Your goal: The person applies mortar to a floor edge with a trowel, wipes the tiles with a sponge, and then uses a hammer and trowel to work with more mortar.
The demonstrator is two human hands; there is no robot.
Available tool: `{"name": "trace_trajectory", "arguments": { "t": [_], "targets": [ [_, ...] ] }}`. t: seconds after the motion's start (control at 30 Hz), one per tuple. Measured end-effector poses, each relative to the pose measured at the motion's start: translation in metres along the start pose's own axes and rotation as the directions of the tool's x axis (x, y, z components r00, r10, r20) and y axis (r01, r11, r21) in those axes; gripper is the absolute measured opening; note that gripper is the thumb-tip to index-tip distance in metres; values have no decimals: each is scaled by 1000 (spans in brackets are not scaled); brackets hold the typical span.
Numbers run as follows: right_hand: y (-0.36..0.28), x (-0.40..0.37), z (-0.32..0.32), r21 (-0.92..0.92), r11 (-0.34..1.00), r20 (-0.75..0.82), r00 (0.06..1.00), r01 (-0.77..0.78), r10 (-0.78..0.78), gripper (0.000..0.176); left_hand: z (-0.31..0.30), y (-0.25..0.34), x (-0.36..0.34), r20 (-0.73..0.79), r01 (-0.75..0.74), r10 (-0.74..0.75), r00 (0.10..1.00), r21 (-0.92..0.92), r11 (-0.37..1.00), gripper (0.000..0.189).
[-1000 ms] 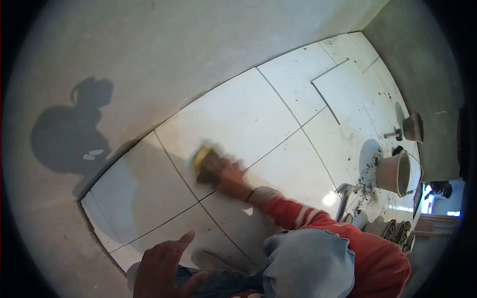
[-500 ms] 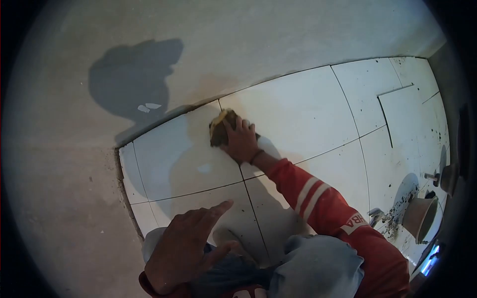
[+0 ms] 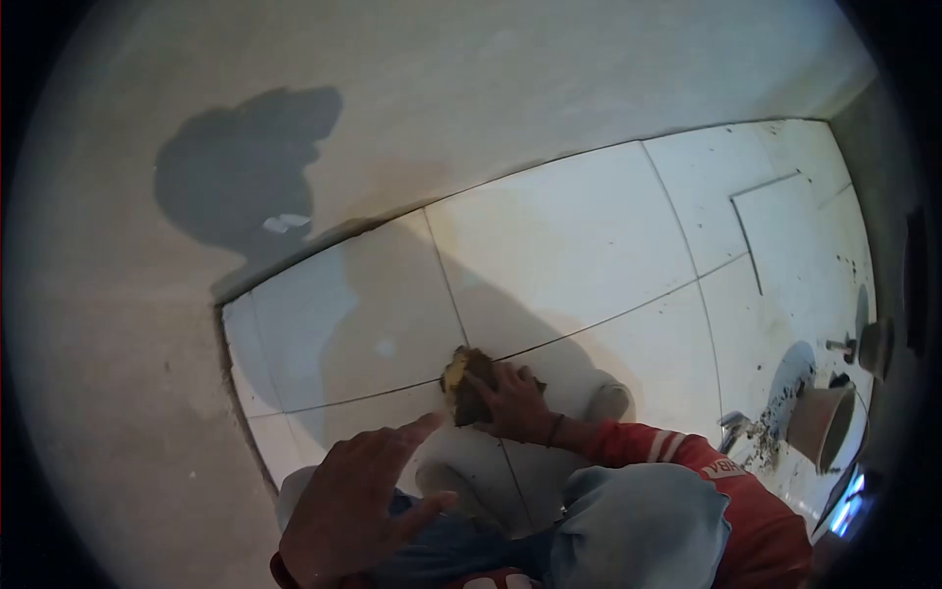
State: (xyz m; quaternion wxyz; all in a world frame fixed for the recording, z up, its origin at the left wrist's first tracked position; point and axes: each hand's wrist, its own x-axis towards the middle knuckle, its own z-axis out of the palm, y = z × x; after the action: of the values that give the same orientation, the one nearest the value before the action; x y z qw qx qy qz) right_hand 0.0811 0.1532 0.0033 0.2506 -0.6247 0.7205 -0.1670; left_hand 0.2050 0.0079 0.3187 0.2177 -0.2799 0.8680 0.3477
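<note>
My right hand (image 3: pixel 518 404) presses a dirty yellow-brown sponge (image 3: pixel 457 385) onto the white floor tiles (image 3: pixel 569 245), at a spot where the joint lines cross. The hand covers part of the sponge, and its fingers are bent over the top. Nearer to me, my left hand (image 3: pixel 355 496) is held above my left knee with fingers stretched out and thumb apart, and nothing is in it.
A bare grey wall (image 3: pixel 491 79) runs along the far edge of the tiles. At the right stand a bucket (image 3: pixel 819 424) and another container (image 3: pixel 873 348), with dark crumbs scattered around. Cut lines outline one tile (image 3: pixel 805 231) there. My knees (image 3: pixel 638 525) are close in front.
My right hand has drawn the sponge toward me, from near the wall to the crossing of the tile joints. My left hand stays open in nearly the same place.
</note>
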Motion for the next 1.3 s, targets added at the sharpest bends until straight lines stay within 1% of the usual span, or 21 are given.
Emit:
{"name": "trace_trajectory", "arguments": {
  "t": [0.1,0.23,0.3,0.37,0.43,0.47,0.5,0.53,0.63,0.67,0.73,0.8,0.9,0.93,0.97,1.03,1.13,1.2,1.23,1.27,1.3],
  "targets": [
    [4,33,0,24,999,-64,997,46,-44,94,0,0,5,7,31,-31,999,34,999,71],
    [19,77,-23,60,993,-175,979,-97,106,95,6,-2,0,-98,-143,140,985,-25,989,71],
    [42,76,-37,29,983,-219,958,-182,184,95,1,5,-6,-49,33,-37,998,-83,996,67],
    [87,52,-48,75,915,-314,862,-396,399,95,2,5,-12,-48,72,-81,996,-162,984,64],
    [147,1,-62,38,870,-453,768,-492,454,91,0,2,-18,-51,119,-134,990,-237,964,61],
    [176,-33,-82,249,798,-449,665,-549,597,90,-1,0,-20,-92,54,-73,993,-196,979,60],
    [203,-68,-95,164,698,-550,523,-697,651,91,-1,-2,-21,-131,-13,-8,991,-155,988,58],
    [238,-104,-98,271,666,-673,358,-695,647,92,-2,-4,-18,-126,-30,12,992,-143,989,60],
    [290,-191,-133,322,241,-709,-64,-916,702,82,3,-20,-14,-92,-68,58,994,-108,992,65],
    [286,-194,-140,325,238,-713,-72,-915,697,82,6,-29,-11,-76,-81,74,994,-94,992,67],
    [272,-200,-152,247,346,-815,-1,-905,580,80,11,-39,-3,-52,-100,96,994,-71,992,72],
    [232,-159,-145,356,572,-731,161,-738,663,78,13,-39,3,-41,-120,119,992,-34,992,76],
    [141,-66,-105,236,732,-441,601,-639,666,87,1,9,12,-57,-87,83,995,-72,994,57],
    [130,-31,-65,95,946,-464,827,-309,317,89,1,11,15,-53,-85,81,995,-64,994,57],
    [81,-13,-80,67,950,-171,934,-305,312,88,2,12,18,-43,-66,63,997,-61,996,58],
    [59,33,-36,45,999,-228,973,-20,30,84,2,15,20,-29,-37,36,999,-55,998,59],
    [84,77,-59,82,994,-153,985,-69,81,80,0,20,19,-39,31,-34,999,-75,997,64],
    [132,91,-76,23,975,-326,920,-221,216,77,0,20,16,-62,65,-73,995,-123,990,67],
    [180,106,-63,-160,925,-447,861,-345,244,75,-2,21,14,-59,67,-75,995,-121,990,67],
    [194,95,-107,4,896,-466,792,-444,395,75,-4,22,12,-45,119,-126,991,-138,983,67],
    [225,84,-131,-22,820,-498,717,-572,487,76,-5,22,10,-30,169,-176,984,-157,973,66]
  ]
}}
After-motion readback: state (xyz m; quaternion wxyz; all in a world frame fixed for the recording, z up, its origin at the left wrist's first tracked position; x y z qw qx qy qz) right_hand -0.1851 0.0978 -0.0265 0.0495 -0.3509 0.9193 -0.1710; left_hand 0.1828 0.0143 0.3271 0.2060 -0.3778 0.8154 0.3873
